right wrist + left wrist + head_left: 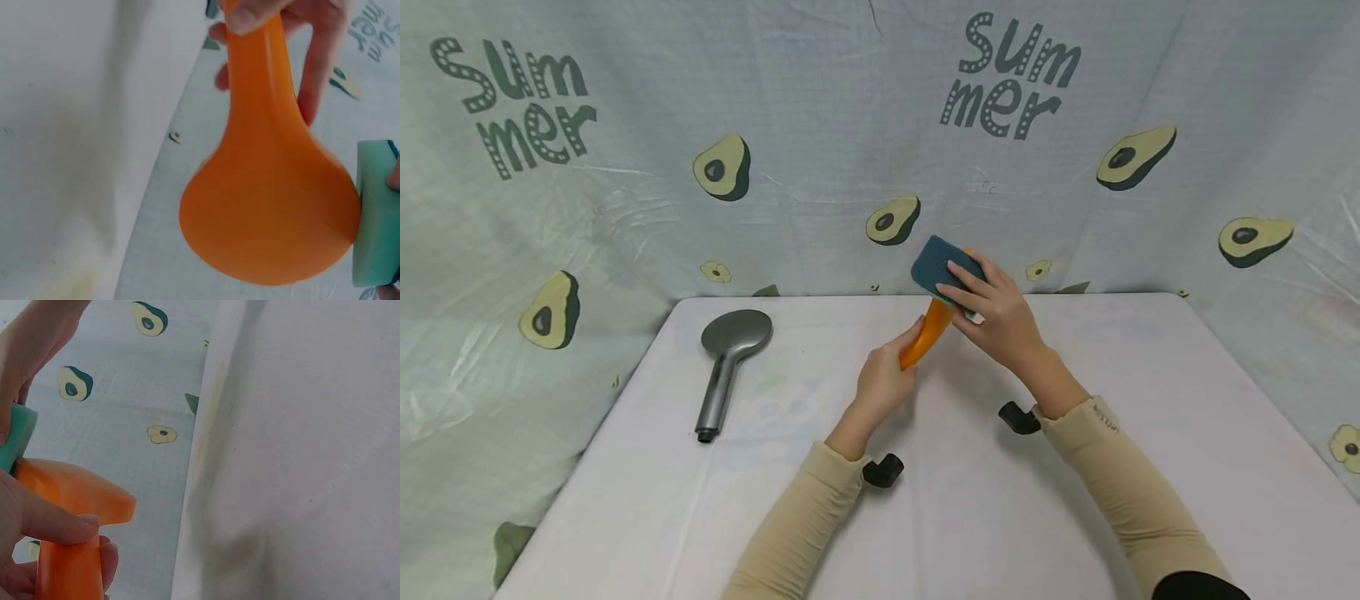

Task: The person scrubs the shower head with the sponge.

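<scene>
My left hand [882, 385] grips the handle of an orange shower head [928, 332], raised over the far part of the table. Its smooth rounded back [272, 212] faces the right wrist view. In my right hand [1000, 321] is a sponge [942, 262] with a dark blue-green scouring side and a lighter teal foam side [375, 219]. The foam lies against the edge of the orange head. In the head view the sponge and right fingers cover most of that head. The left thumb [59, 519] lies along the handle in the left wrist view.
A grey shower head [733, 337] lies on the left of the white-covered table [625, 517], handle toward me. Behind the table hangs a pale sheet [820, 100] printed with avocados and lettering. Black camera mounts [883, 471] stick out at both wrists.
</scene>
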Demonstrator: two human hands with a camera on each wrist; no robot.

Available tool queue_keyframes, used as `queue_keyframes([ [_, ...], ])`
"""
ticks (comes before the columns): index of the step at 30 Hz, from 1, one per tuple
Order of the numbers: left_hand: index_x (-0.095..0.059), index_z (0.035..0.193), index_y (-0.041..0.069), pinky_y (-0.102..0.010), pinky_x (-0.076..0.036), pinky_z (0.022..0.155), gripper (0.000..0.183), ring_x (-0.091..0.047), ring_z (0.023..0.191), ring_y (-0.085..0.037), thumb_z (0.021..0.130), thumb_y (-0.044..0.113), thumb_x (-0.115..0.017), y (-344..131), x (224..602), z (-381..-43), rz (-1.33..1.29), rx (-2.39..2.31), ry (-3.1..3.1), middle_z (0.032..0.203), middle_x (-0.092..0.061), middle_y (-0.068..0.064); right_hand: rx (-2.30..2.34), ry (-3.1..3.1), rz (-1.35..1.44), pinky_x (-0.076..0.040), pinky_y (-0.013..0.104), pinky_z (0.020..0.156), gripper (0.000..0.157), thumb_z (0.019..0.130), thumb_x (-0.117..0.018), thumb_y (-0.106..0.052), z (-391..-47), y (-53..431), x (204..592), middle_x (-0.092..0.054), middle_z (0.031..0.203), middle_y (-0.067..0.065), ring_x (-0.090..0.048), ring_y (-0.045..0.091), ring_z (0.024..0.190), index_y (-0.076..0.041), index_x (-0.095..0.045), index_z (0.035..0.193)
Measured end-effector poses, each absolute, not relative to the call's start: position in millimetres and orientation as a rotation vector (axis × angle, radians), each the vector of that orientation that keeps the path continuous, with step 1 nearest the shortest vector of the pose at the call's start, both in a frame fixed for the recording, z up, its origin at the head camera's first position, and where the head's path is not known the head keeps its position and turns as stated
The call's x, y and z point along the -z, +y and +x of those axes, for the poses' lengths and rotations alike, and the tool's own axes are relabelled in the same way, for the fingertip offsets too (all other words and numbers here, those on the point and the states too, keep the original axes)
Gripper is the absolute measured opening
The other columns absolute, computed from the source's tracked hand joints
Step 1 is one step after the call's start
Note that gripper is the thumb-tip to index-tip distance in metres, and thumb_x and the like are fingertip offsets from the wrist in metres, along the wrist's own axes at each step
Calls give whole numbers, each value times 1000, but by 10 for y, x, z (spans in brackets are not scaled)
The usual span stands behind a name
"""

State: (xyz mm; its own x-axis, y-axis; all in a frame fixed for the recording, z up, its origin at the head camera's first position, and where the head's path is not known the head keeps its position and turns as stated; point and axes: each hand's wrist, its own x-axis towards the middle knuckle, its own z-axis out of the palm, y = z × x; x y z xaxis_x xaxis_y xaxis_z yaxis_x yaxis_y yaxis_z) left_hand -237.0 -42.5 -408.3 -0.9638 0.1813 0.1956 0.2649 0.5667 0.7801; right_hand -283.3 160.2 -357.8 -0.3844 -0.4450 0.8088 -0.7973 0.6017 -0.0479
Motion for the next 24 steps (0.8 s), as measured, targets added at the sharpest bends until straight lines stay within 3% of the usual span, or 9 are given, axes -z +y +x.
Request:
queue_keyframes([
  [9, -47, 155, 24, -51, -47, 102, 76, -58, 123, -31, 89, -9, -67, -427, 4069, -2375, -404, 1597, -2652, 147, -55, -15, -1149, -2121, 563, -38, 56, 111, 37, 93, -72, 3, -2945, 1818, 3654, -57, 143, 21, -45, 41, 140, 3, -68, 130],
  [12, -46, 156, 21, -45, -50, 97, 75, -60, 114, -29, 90, -9, -67, -447, 4077, -2388, -430, 1730, -2597, 140, -59, -18, -1126, -2122, 601, -37, 56, 112, 41, 92, -75, 1, -2933, 1805, 3748, -54, 145, 21, -44, 42, 140, 3, -66, 132],
  [18, -43, 157, 18, -31, -52, 75, 74, -59, 89, -24, 92, -6, -67, -483, 4083, -2415, -393, 2015, -2447, 112, -67, -23, -958, -2088, 824, -40, 60, 107, 46, 86, -80, 2, -2909, 1732, 3878, -55, 143, 23, -45, 49, 137, 3, -68, 130],
  [24, -42, 157, 11, -30, -53, 78, 72, -68, 89, -30, 91, -6, -64, -492, 4107, -2438, -392, 2156, -2317, 113, -70, -27, -1039, -2095, 673, -41, 58, 107, 43, 88, -78, 3, -2987, 1777, 3931, -55, 144, 23, -45, 47, 138, 4, -68, 130],
])
